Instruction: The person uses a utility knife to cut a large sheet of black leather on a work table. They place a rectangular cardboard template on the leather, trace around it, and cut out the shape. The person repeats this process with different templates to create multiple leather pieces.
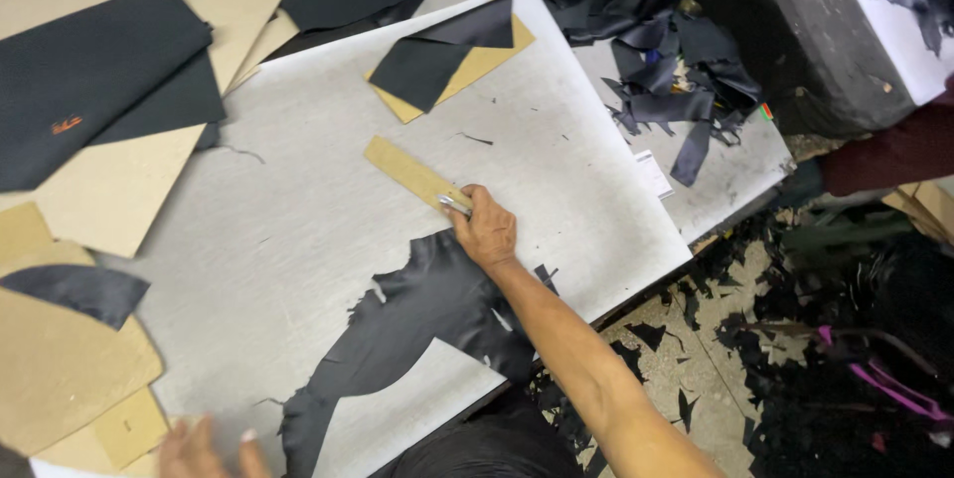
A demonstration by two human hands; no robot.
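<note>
Gripping: right hand (487, 230) clenched on small metal knife (455, 205) against cardboard strip (412, 174), mid-bench.
Left hand (194, 450): near edge, fingers spread, empty.
Black leather (397, 339): soft, limp; pin flat.

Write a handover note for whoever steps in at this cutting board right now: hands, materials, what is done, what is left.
Right hand: grips a small metal knife against the end of the narrow tan cardboard strip on the grey cutting board.
Left hand: empty, fingers spread at the board's near edge, beside the black leather piece.
Done: the leather shows curved cut-outs; offcuts heaped at the scrap pile.
Left: uncut leather remains; a folded black piece on a tan template lies at the far side.
</note>
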